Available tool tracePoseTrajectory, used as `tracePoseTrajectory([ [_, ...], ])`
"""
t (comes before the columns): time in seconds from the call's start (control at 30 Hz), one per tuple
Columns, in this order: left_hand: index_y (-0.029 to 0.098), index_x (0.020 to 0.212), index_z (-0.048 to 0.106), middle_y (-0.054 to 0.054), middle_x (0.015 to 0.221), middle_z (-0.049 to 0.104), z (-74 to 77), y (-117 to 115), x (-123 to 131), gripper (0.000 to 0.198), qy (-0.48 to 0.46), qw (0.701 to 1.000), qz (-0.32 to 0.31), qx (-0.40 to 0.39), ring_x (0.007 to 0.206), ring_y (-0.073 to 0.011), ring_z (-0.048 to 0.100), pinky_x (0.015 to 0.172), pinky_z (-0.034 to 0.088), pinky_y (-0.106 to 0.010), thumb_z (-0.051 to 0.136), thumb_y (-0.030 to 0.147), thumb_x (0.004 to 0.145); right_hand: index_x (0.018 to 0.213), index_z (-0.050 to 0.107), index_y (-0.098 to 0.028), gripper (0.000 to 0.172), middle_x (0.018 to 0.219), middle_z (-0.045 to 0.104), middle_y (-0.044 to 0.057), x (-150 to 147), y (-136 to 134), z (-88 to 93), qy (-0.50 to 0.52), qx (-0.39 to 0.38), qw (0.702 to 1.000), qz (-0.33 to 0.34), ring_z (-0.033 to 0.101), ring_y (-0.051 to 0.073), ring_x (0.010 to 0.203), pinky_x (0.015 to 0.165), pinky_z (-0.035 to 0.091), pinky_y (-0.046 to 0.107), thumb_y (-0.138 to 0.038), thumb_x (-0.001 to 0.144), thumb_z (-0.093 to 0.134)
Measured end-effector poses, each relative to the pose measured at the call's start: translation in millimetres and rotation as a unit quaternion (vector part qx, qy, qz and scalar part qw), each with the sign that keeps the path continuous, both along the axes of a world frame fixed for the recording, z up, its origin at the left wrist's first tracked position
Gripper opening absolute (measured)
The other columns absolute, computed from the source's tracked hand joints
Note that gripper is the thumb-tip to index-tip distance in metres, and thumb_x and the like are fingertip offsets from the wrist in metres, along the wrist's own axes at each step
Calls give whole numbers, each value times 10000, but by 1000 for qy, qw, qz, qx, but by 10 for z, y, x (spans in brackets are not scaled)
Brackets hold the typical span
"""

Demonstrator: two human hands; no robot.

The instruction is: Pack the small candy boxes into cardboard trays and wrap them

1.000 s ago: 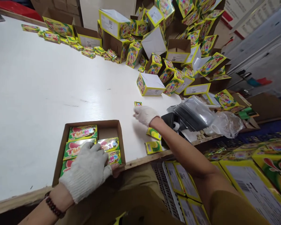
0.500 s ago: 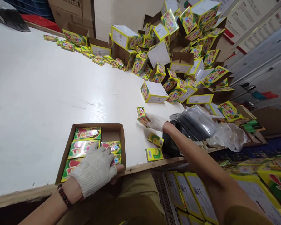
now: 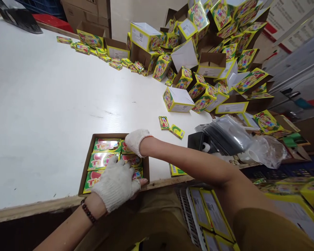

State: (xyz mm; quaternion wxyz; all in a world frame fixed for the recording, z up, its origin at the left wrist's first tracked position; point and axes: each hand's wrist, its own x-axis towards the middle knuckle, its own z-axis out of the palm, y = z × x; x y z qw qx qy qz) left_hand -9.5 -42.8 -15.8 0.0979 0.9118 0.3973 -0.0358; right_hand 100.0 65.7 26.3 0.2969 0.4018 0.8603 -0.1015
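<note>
Right grip (image 3: 136, 141) atop packet (image 3: 125, 148) in tray (image 3: 86, 164).

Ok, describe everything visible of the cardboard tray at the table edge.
The tray is shallow, open-topped brown cardboard, lying flat at the white table's near edge. Green-and-yellow packets lie inside in rows. The gloved left hand rests on its near right corner; the gloved right hand reaches into its far right corner.

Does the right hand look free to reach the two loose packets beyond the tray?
Probably yes. The right hand is at the far right corner of the tray; the loose packets lie flat on bare table just beyond it, with nothing between. Whether it already holds something is hidden.
</note>
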Motion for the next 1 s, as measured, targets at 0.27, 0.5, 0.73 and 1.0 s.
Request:
tracePoseTrajectory([
  [0.27, 169, 933, 760, -151, 928, 734, -19, -10, 2, 533, -14, 1000, 8, 0, 1001, -361, 626, 950, 322, -579, 404, 564, 964, 1168, 625, -67, 321, 1143, 682, 231, 18, -252, -185, 21, 122, 992, -27, 692, 312, 1071, 817, 607, 408, -162, 862, 643],
  [0.5, 185, 984, 751, -143, 1017, 734, -63, -14, -9, 512, -31, 999, 15, 9, 1030, -343, 628, 993, 301, -573, 401, 558, 968, 1202, 612, -74, 306, 1151, 636, 234, -14, -211, -293, 63, 147, 987, -9, 717, 323, 977, 703, 622, 461, -113, 946, 449],
  [0.73, 180, 1059, 735, -140, 1066, 731, -66, -21, -7, 480, -45, 998, 32, 4, 1062, -351, 613, 999, 302, -571, 425, 534, 964, 1127, 647, -21, 354, 1099, 649, 288, -104, -212, -318, 33, 116, 992, -20, 700, 371, 1012, 695, 618, 471, -258, 863, 660],
  [1.0, 180, 973, 754, -143, 960, 738, -54, -14, -11, 484, -39, 999, 19, -4, 983, -348, 630, 941, 326, -564, 420, 531, 968, 1161, 639, -45, 366, 1154, 644, 302, -21, -239, -266, 22, 82, 995, -46, 699, 353, 1040, 733, 618, 461, -178, 824, 689],
])
